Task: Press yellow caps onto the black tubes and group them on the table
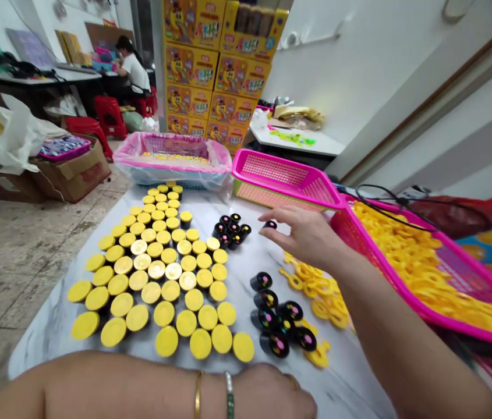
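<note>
Between thumb and forefinger, my right hand (pixel 300 233) pinches a small black cup (pixel 271 224) above the table. To its left stands a cluster of open black cups (pixel 233 228) with pink and yellow bits inside. A second group of open black cups (pixel 287 311) is nearer to me. My left hand (pixel 272 393) lies at the table's near edge, just below that group; its fingers are hidden. Many black cups with yellow lids (pixel 157 270) stand upright across the left and middle of the table. Loose yellow plastic rings with tabs (pixel 315 285) lie partly behind my right forearm.
A pink basket (pixel 477 317) of yellow rings stands at the right. Behind the table are another pink basket (pixel 246 166) and a plastic-lined basket (pixel 130 157) of colourful beads. Yellow cartons (pixel 191 67) are stacked beyond. A person (pixel 135 73) sits at a far desk.
</note>
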Available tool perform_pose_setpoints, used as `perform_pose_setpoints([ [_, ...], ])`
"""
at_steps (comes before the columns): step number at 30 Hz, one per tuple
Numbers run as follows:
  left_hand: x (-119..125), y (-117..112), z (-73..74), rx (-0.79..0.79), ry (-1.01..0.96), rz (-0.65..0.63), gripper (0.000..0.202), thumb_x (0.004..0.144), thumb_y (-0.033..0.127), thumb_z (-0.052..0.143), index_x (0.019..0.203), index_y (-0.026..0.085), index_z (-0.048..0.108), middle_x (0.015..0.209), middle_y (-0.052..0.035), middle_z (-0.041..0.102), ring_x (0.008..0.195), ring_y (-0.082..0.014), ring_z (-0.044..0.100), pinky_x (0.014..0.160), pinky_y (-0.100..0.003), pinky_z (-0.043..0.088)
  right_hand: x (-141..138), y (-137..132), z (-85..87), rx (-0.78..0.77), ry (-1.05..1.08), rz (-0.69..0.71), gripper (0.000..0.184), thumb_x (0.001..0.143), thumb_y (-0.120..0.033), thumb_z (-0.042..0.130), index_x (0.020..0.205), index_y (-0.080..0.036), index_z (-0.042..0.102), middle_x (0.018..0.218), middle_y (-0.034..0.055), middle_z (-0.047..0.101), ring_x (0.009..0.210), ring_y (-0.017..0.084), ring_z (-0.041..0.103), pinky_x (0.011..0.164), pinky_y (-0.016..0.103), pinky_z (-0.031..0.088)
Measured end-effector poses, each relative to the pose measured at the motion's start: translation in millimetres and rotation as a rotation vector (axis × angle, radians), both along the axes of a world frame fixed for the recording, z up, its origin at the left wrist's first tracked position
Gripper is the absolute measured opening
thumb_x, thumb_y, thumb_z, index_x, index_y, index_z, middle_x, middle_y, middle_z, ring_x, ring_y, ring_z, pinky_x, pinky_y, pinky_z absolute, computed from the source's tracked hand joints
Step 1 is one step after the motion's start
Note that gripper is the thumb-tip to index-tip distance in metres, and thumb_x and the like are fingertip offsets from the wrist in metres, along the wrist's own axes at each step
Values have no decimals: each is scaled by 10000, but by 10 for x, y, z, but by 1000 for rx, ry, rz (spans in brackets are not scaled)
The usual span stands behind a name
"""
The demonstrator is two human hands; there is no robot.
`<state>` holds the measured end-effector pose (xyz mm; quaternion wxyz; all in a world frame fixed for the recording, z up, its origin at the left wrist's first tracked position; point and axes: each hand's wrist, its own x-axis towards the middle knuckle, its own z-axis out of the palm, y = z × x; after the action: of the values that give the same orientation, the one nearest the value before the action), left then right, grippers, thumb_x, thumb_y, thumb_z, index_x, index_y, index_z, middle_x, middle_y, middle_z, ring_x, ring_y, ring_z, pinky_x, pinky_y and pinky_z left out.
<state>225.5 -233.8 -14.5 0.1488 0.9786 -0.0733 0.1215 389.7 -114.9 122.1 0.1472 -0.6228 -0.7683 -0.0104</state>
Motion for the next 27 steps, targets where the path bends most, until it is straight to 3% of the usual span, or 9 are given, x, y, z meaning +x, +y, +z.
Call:
perform_pose_setpoints([
  [4,-136,-23,164,42,-118,41,114,860,256,601,849,157,546,748,-16,539,656,-181,559,506,-298,399,-37,-194,151,-1,-33,5,227,865,-350,593,1015,-220,703,1004,43,739,881,191,678,812,303,485],
  [9,-173,-59,183,82,-126,-22,93,854,230,590,848,152,539,763,-23,540,639,-170,554,484,-291,386,69,-660,172,-22,31,-135,191,862,-329,581,952,-215,705,900,30,744,706,153,664,697,282,506],
  [12,-185,-76,191,125,-113,-53,94,874,225,577,825,150,549,735,-17,542,617,-161,563,460,-283,380,188,-1072,-27,0,150,-261,221,869,-378,585,962,-218,705,893,44,746,690,167,667,660,297,522],
  [14,-200,-85,191,145,-108,-54,104,880,229,570,816,149,556,724,-18,546,606,-163,571,444,-281,383,241,-1389,-250,25,326,-345,271,863,-432,595,969,-210,709,879,61,745,729,190,685,647,298,540],
  [17,-222,-94,184,163,-118,-56,139,915,250,518,826,152,559,725,-19,558,589,-170,584,432,-289,403,240,-1828,-641,67,604,-503,349,820,-499,633,915,-173,714,776,77,730,615,187,665,525,284,531],
  [21,-244,-102,264,233,-37,-4,122,924,233,498,854,150,553,745,-30,599,574,-168,604,444,-276,420,147,-2145,-1006,106,693,-592,340,805,-470,650,944,-165,704,795,73,715,625,175,640,540,284,527],
  [24,-268,-113,415,278,-87,148,182,944,249,478,796,159,534,700,-28,604,548,-161,607,437,-255,394,92,-2173,-1070,149,568,-549,323,812,-393,641,1055,-185,687,961,84,695,652,159,628,639,317,539],
  [27,-327,-131,576,264,-202,443,228,969,310,450,818,166,542,671,-22,615,549,-159,623,448,-246,389,57,-2136,-1058,175,441,-487,355,814,-339,629,1135,-192,665,991,75,655,640,149,608,726,348,531],
])
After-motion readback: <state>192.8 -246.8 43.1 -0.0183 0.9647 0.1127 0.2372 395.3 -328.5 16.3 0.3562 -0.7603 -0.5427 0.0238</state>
